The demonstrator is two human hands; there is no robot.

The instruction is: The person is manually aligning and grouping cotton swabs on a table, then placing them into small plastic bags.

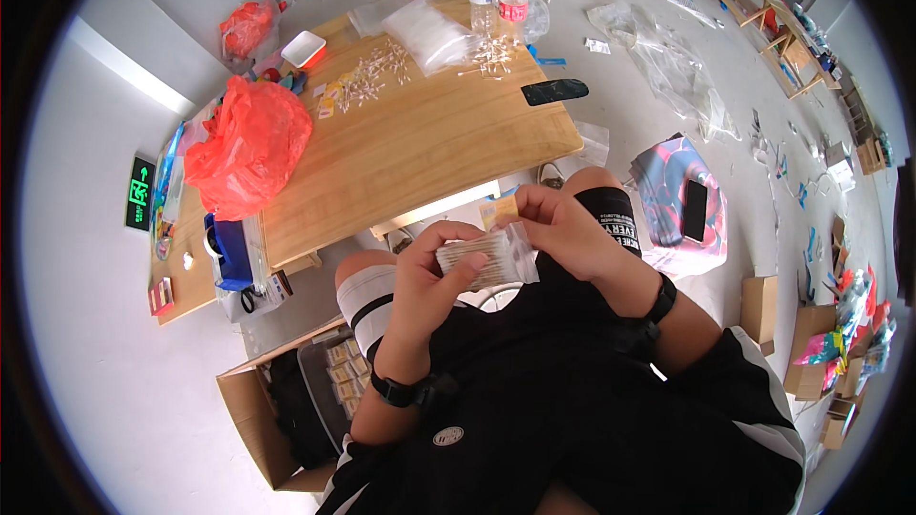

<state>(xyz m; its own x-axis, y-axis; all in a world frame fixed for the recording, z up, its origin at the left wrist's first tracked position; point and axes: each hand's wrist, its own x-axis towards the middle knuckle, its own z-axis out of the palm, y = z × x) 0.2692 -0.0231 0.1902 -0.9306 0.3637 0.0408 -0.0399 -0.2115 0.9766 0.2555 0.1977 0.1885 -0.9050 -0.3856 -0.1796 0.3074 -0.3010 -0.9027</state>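
Note:
Above my lap, my left hand [426,274] is closed round a small clear bag of cotton swabs [489,267], the thumb pressed on its front. The swabs lie side by side inside. At the bag's right end, my right hand [575,232] pinches a small yellow card [498,212] with thumb and forefinger. The card stands up against the bag's upper edge; I cannot tell whether part of it is inside. On the wooden table ahead, loose cotton swabs [377,74] lie scattered in a heap, with more yellow cards [329,100] at its left.
The table [410,143] also bears a red plastic bag [253,143], a stack of clear bags [427,33], two bottles [512,5] and a dark flat object [555,92]. Below left, a cardboard box [250,420] contains packed swab bags [346,372]. At right, a phone [696,210] rests on a patterned stool [658,176].

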